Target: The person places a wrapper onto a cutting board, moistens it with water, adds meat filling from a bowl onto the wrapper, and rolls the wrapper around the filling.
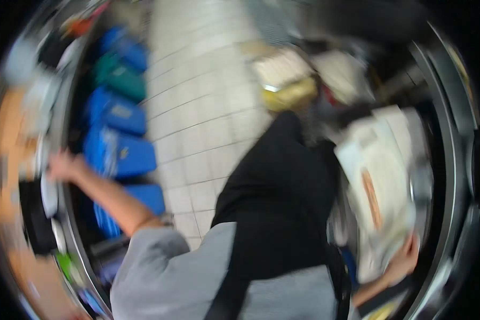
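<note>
My left hand (64,166) reaches out to the left, over the edge of the workbench (8,128). It is beside or on a small white object (40,154); blur hides its fingers. Low on the right, my right hand (402,261) is closed on the lower end of a large whitish package (381,176) with an orange-brown stripe. The package looks like soft plastic, and its contents cannot be made out.
Several blue bins (125,152) and a green bin (120,77) line the space under the workbench. Yellow-and-white packs (288,80) lie ahead, beside the tiled floor (192,106). A metal rack post (442,106) stands at the right.
</note>
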### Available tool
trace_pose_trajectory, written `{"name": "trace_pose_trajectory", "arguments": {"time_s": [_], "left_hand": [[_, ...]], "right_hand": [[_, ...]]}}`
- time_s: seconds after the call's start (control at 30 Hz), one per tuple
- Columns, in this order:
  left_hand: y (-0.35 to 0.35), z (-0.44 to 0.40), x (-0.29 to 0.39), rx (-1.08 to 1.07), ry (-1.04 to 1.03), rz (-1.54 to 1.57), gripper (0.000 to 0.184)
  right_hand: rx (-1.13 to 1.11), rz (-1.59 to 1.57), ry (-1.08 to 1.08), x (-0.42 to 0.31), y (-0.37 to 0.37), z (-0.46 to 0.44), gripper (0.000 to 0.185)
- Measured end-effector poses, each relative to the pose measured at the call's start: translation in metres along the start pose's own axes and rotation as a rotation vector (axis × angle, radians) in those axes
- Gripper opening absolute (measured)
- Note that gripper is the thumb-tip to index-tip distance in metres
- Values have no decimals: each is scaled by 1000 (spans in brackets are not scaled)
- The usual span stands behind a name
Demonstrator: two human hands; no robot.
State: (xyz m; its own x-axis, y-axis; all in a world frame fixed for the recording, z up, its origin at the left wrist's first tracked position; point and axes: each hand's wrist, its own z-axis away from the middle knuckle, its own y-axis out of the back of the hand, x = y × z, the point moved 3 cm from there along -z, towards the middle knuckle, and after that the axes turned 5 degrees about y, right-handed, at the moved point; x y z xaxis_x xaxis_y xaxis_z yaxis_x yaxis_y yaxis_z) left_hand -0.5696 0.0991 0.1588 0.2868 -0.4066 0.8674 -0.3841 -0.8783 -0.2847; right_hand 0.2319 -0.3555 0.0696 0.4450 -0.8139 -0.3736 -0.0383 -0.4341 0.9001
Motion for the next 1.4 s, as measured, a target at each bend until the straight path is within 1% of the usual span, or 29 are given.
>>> {"name": "trace_pose_trajectory", "arguments": {"time_s": [0.03, 0.07, 0.1, 0.13, 0.17, 0.2, 0.23, 0.27, 0.33, 0.37, 0.4, 0.43, 0.47, 0.5, 0.53, 0.57, 0.6, 0.67, 0.73, 0.77, 0.8, 0.83, 0.9, 0.97, 1.07, 1.17, 1.27, 1.37, 1.4], "left_hand": [[-2, 1, -4, -49, 25, -15, 56], [-9, 8, -9, -94, 44, -32, 53], [-22, 18, -14, -138, 53, -39, 51], [-39, 28, -23, -198, 82, -49, 49], [-64, 38, -36, -248, 72, -19, 38], [-87, 70, -39, -331, 93, 5, 41], [-103, 102, -38, -436, 109, 3, 42], [-119, 136, -39, -530, 120, -7, 43], [-144, 230, -32, -843, 173, -18, 46], [-145, 291, -7, -987, 203, -47, 45], [-141, 350, 19, -1125, 230, -81, 43], [-136, 397, 15, -1304, 196, -11, 39], [-127, 437, 15, -1475, 37, -58, 35], [-109, 478, 28, -1642, -73, 87, 34], [-90, 513, 47, -1798, -222, 85, 40], [-70, 541, 80, -1838, -450, 104, 43], [-57, 560, 108, -1858, -654, 316, 44], [-55, 568, 124, -1763, -771, 360, 45], [-101, 526, 86, -1439, -556, 273, 46], [-132, 478, 74, -1161, -746, 88, 43], [-160, 428, 55, -983, -760, -50, 44], [-180, 372, 36, -856, -745, -150, 44], [-195, 258, 3, -660, -693, -335, 45], [-180, 178, -17, -549, -631, -477, 46], [-149, 120, -30, -482, -559, -600, 47], [-127, 121, -29, -501, -529, -613, 48], [-118, 156, -24, -576, -517, -564, 50], [-114, 218, -17, -723, -511, -470, 51], [-112, 242, -13, -785, -512, -435, 52]], "right_hand": [[-6, -120, 84, 3, -6, 2, 25], [-13, -152, 70, -4, -10, 4, 23], [-49, -209, 2, -17, -12, 3, 20], [-7, -196, 15, -30, -13, 5, 17], [5, -389, 41, -26, -23, 5, 16], [5, -478, 34, -36, -24, 7, 13], [19, -560, 53, -31, -28, 12, 12], [17, -605, 12, -33, -33, 13, 11], [-21, -718, -50, -44, -42, 16, 9], [-56, -780, -77, -47, -46, 17, 9], [-66, -768, -56, -51, -50, 18, 8], [-79, -746, -40, -56, -54, 19, 8], [-95, -730, -20, -56, -54, 21, 8], [-81, -698, -23, -56, -50, 22, 9], [-96, -674, -32, -52, -48, 23, 10], [-114, -652, -38, -48, -48, 23, 11], [-131, -631, -42, -45, -49, 24, 12], [-185, -658, -17, -41, -55, 27, 14], [-196, -698, 1, -40, -61, 29, 15], [-181, -725, 10, -41, -63, 31, 15], [-168, -755, 23, -43, -64, 30, 15], [-190, -726, 35, -45, -64, 27, 14], [-247, -698, 65, -47, -66, 23, 13], [-284, -694, 84, -50, -70, 19, 12], [-286, -693, 160, -61, -72, 14, 12], [-296, -652, 263, -69, -78, 11, 11], [-318, -555, 355, -74, -82, 8, 10], [-197, -400, 446, -76, -78, 7, 10], [-221, -387, 411, -76, -79, 7, 10]]}}
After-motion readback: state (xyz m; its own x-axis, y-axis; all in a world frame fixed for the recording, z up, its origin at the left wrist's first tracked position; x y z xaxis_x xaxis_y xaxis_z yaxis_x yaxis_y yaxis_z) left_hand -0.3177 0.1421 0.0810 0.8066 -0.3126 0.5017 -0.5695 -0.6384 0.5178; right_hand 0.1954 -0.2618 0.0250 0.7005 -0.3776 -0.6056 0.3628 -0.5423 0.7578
